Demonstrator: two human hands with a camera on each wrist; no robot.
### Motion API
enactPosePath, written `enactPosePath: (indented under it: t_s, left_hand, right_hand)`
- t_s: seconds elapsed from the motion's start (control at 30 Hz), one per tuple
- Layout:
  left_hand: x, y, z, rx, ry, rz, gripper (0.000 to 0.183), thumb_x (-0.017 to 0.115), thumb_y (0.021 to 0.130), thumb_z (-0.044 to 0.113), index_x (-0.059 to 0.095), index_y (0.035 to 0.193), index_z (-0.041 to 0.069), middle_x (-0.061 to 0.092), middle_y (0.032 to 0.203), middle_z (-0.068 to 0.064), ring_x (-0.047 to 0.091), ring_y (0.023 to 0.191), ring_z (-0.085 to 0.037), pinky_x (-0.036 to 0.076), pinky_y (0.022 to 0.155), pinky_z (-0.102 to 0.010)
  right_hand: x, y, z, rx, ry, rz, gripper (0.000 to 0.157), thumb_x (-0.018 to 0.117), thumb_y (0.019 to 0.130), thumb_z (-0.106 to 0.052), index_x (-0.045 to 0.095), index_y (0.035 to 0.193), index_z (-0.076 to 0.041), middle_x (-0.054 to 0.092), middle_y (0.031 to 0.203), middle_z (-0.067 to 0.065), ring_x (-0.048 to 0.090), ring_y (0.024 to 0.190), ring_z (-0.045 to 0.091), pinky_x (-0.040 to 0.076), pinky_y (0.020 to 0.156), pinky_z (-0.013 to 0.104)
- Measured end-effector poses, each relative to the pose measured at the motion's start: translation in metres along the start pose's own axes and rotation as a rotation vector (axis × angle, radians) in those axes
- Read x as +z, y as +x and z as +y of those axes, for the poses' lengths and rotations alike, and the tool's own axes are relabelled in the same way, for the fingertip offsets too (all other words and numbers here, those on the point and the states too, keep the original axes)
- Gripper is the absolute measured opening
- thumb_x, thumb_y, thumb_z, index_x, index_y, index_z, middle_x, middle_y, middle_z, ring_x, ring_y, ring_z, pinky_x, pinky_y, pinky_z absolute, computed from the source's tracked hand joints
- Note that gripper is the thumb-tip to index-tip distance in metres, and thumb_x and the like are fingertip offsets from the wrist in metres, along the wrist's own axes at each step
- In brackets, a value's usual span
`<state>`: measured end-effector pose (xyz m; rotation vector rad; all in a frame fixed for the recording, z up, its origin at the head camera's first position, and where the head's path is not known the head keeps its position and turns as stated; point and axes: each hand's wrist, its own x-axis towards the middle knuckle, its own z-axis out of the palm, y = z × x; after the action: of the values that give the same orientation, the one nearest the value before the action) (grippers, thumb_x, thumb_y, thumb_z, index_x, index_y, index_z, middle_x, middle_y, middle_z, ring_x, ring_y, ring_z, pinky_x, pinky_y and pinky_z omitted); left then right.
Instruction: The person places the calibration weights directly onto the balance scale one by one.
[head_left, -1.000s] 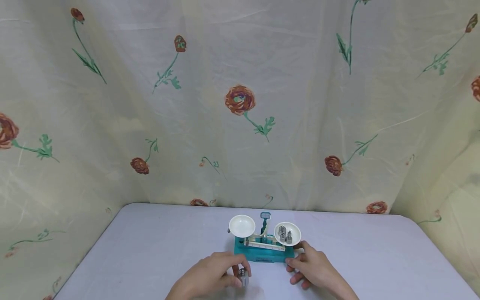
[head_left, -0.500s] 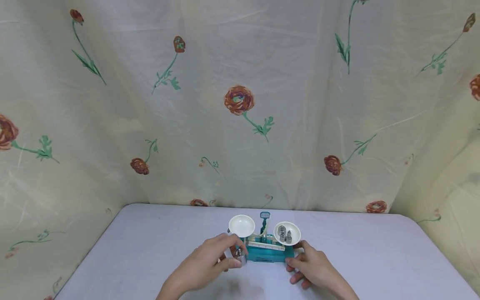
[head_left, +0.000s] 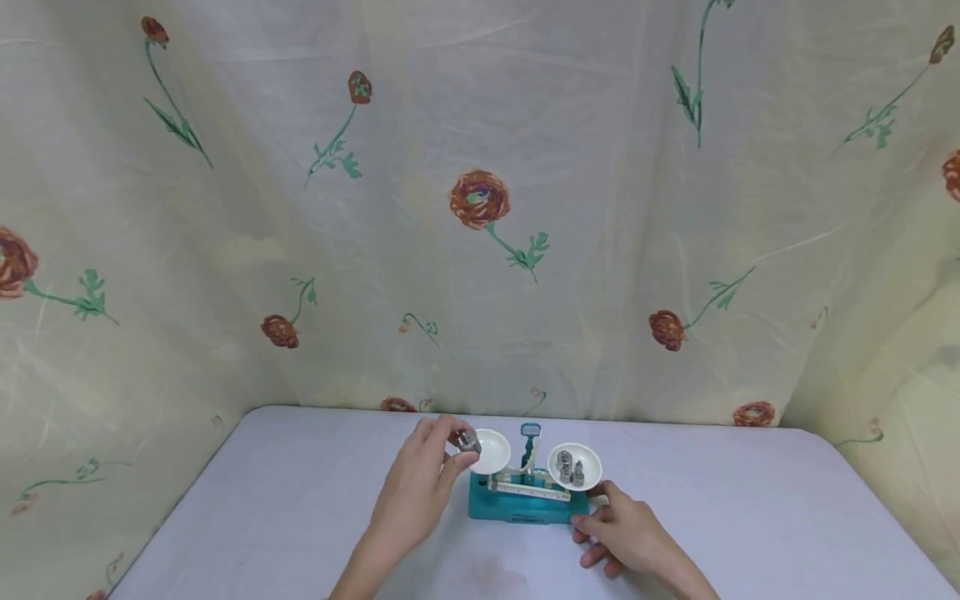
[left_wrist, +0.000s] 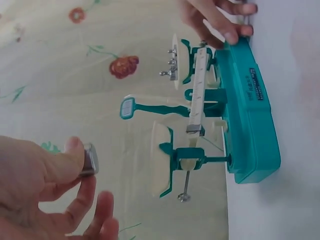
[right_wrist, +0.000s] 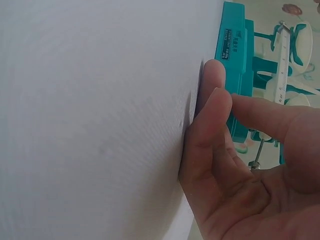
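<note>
My left hand (head_left: 416, 483) holds a shiny metal weight (head_left: 468, 442) between thumb and fingers, raised at the left edge of the left pan (head_left: 495, 452). In the left wrist view the weight (left_wrist: 90, 160) is apart from that white pan (left_wrist: 161, 160), which carries nothing. The teal balance scale (head_left: 517, 507) stands upright on the table. Several metal weights (head_left: 566, 473) sit in its right pan (head_left: 590, 458), which hangs lower. My right hand (head_left: 630, 533) grips the right end of the base, thumb at the front corner and index finger behind.
The white-covered table (head_left: 315, 500) extends on both sides of the scale. A flowered curtain (head_left: 585, 208) hangs behind and along the sides. A thin pointer post (head_left: 530, 446) rises between the pans.
My left hand has lifted the weight from the table in front of the scale, up and away to the left pan's edge. The right hand has stayed on the base.
</note>
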<state>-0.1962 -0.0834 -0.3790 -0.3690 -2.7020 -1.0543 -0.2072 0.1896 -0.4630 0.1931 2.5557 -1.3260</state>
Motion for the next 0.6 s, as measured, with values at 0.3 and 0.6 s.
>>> enactPosePath:
  t_s: [0.3,0.6]
  left_hand:
    - [0.020,0.018,0.010,-0.083,0.208,0.133,0.039,0.077,0.099,0.030,0.067,0.130,0.009,0.069,0.122,-0.015,0.058,0.109,-0.037,0.047,0.097,-0.053]
    - [0.028,0.024,0.011,-0.073,0.223,0.152,0.036,0.079,0.096,0.027,0.069,0.122,0.005,0.068,0.113,-0.018,0.057,0.107,-0.045,0.043,0.094,-0.058]
  right_hand:
    - [0.000,-0.001,0.000,-0.011,0.007,0.000,0.047,0.071,0.102,-0.014,0.052,0.142,0.002,0.076,0.085,0.001,0.074,0.063,0.017,0.058,0.050,0.031]
    - [-0.001,0.000,0.003,-0.036,0.009,-0.011,0.049,0.072,0.102,-0.015,0.051,0.142,0.003,0.077,0.085,0.001,0.074,0.064,0.017,0.058,0.049,0.031]
